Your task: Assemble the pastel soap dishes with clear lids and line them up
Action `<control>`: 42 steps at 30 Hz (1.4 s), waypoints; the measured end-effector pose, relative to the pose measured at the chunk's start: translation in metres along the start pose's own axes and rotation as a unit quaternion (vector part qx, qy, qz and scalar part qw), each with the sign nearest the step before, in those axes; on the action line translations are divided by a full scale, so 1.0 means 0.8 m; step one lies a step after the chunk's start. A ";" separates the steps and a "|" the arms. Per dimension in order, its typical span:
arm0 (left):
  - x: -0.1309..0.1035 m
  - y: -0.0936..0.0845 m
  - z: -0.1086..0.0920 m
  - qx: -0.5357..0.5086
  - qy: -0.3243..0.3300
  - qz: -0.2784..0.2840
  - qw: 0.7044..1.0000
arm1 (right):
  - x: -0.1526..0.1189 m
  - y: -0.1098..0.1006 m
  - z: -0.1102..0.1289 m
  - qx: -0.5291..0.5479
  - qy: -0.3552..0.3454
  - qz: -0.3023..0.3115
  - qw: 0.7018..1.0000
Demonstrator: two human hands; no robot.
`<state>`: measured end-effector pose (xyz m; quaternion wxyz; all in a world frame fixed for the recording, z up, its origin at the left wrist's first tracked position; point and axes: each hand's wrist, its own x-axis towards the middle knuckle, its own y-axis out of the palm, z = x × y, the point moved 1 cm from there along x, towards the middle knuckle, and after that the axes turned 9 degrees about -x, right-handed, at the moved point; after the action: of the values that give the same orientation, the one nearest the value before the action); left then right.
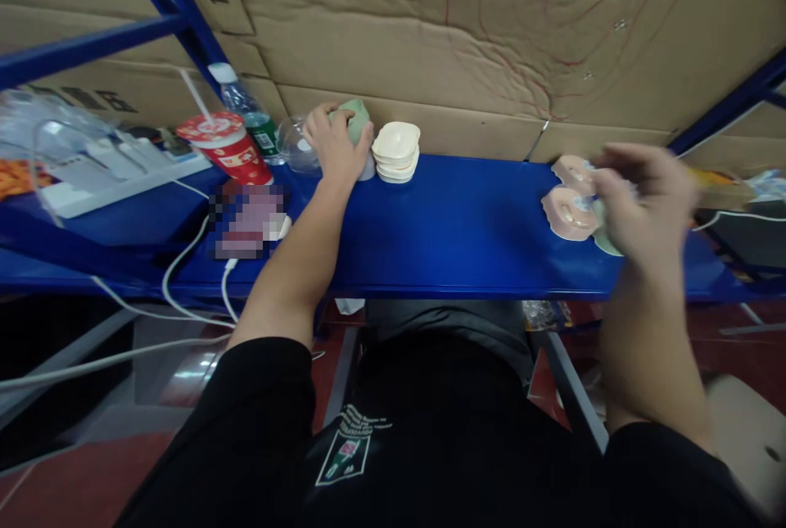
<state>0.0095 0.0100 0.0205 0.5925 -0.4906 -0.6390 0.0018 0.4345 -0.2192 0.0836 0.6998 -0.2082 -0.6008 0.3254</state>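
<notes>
On the blue shelf, my left hand (335, 142) is wrapped over a pale green piece (357, 120), the top of a stack beside the cream stack. Several cream, wavy-edged pieces (398, 151) stand piled just right of that hand. Over the right part of the shelf, my right hand (644, 196) is raised and blurred by motion; whether its bent fingers hold anything cannot be made out. Pink pieces with clear covers (571, 213) lie left of it, and another pale green piece (607, 235) is partly hidden behind it.
A red cup with a straw (237, 153), a green-labelled bottle (263, 131) and a clear round container (298, 147) stand at the left. White cables (169, 266) hang over the blue shelf's front edge (454, 292). Cardboard (393, 37) lines the back.
</notes>
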 end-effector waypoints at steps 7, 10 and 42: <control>-0.009 -0.003 0.000 -0.037 -0.119 -0.089 0.988 | -0.017 0.096 -0.073 -0.172 0.043 0.134 0.975; -0.009 -0.004 0.001 -0.049 -0.109 -0.047 0.992 | -0.031 0.109 -0.082 -0.205 0.057 0.141 0.967; -0.024 0.029 -0.071 -0.089 0.080 0.038 0.992 | 0.066 0.220 0.100 0.150 -0.208 0.327 0.909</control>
<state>0.0636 -0.0231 0.0098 0.5953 -0.5637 -0.5680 -0.0725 0.3240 -0.0665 0.0159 0.4363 -0.2135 -0.5749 0.6584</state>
